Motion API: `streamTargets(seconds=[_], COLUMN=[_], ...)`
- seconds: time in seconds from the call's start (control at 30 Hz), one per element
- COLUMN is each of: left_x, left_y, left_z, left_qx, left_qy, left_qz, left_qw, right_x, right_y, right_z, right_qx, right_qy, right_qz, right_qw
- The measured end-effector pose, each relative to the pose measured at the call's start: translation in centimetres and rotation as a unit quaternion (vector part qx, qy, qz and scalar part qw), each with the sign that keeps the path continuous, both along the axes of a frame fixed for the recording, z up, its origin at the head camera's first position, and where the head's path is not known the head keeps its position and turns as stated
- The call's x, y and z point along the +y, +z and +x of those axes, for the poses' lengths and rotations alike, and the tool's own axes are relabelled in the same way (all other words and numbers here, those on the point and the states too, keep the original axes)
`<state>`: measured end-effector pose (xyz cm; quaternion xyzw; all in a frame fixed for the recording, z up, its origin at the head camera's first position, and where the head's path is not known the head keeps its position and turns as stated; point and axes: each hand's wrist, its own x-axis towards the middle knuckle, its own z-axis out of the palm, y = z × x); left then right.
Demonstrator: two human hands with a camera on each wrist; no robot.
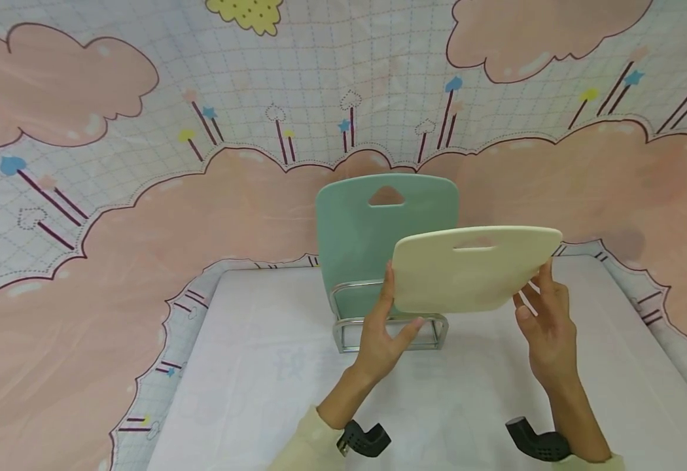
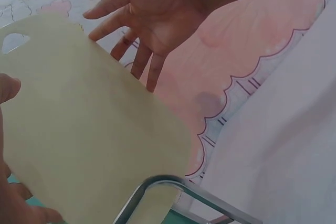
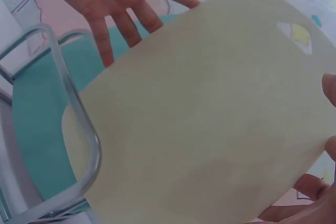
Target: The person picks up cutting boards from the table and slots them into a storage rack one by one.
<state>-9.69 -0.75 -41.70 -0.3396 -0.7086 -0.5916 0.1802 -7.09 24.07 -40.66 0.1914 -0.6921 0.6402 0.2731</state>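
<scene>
A cream cutting board [image 1: 467,281] tilts over the metal rack, held between both hands. My left hand [image 1: 375,340] touches its left edge with straight fingers, the thumb spread away from it. At its right edge, my right hand [image 1: 549,333] has its extended fingers against the side. Behind it, a green cutting board [image 1: 355,229] stands upright in the wire rack [image 1: 390,348]. In both wrist views a rack loop [image 2: 149,184] crosses in front of the cream board's lower end. Whether this board rests on the rack, I cannot tell.
The rack stands on a table with a white cover [image 1: 249,366]. A patterned cloth backdrop [image 1: 249,209] with pink clouds rises behind and around the table. Each wrist wears a black device [image 1: 538,441].
</scene>
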Motion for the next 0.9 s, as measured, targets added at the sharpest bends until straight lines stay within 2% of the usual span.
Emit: streamTargets(seconds=[0.17, 0.27, 0.4, 0.47, 0.67, 0.77, 0.9], left_x=[-0.5, -0.7, -0.9, -1.0, -0.9, -0.9, -1.0], left_y=[1.9, 1.7, 1.3, 1.1, 0.4, 0.2, -0.1], left_z=[1.1, 1.0, 0.9, 0.9, 0.8, 0.8, 0.9], left_qx=[-0.013, -0.01, -0.009, -0.012, -0.019, -0.018, -0.02], left_qy=[0.004, 0.002, 0.006, 0.01, 0.008, 0.009, 0.021], left_qz=[0.006, 0.01, 0.014, 0.016, 0.02, 0.018, 0.017], left_qw=[0.9999, 0.9999, 0.9998, 0.9998, 0.9996, 0.9996, 0.9994], right_x=[-0.7, -1.0, -1.4, -1.5, -1.6, -1.7, -2.0], right_y=[-0.4, -0.7, -1.2, -1.4, -1.8, -2.0, -2.3], right_z=[0.0, -0.1, -0.3, -0.3, -0.2, -0.3, -0.5], right_qx=[-0.024, -0.039, -0.023, -0.027, -0.091, -0.074, -0.039], right_qy=[-0.023, -0.033, 0.003, 0.007, -0.049, -0.056, -0.026], right_qz=[0.025, 0.025, -0.017, -0.024, 0.015, 0.023, -0.014], right_qw=[0.9991, 0.9984, 0.9996, 0.9993, 0.9946, 0.9954, 0.9988])
